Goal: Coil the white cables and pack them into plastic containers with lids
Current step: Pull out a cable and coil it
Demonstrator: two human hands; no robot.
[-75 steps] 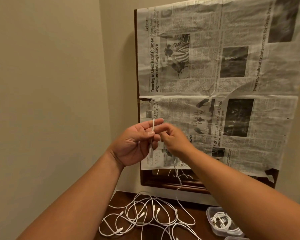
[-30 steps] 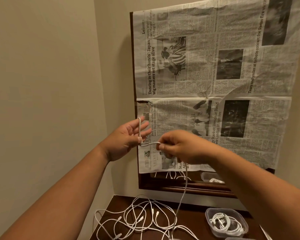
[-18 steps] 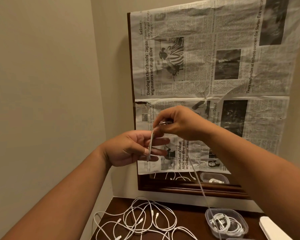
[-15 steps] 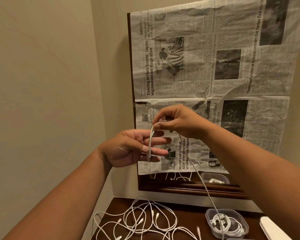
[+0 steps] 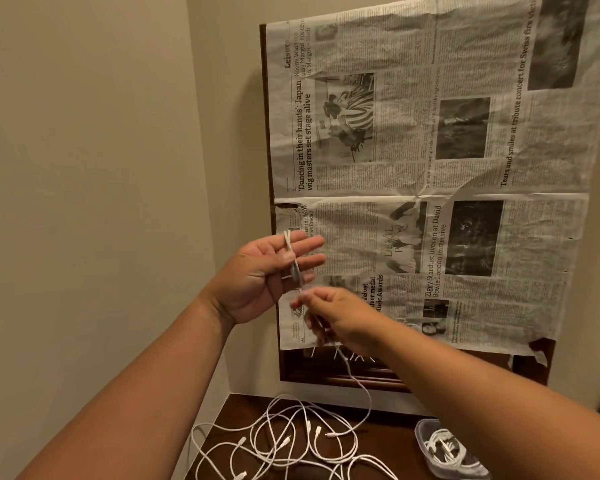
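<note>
While L hand (image 5: 257, 275) thumb pins white cable (image 5: 287, 241) across its spread fingers (image 5: 309, 242), R hand (image 5: 340, 320) pinches it below.

Newspaper (image 5: 430, 168) headlines: "'Dancing in their hands': Japan wig masters set stage alive", "Ziggy Stardust lives on"

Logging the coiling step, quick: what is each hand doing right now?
Left hand: fingers straight, thumb pinning the white cable looped over them.
Right hand: fingers pinching the same cable just below the left hand.
</note>
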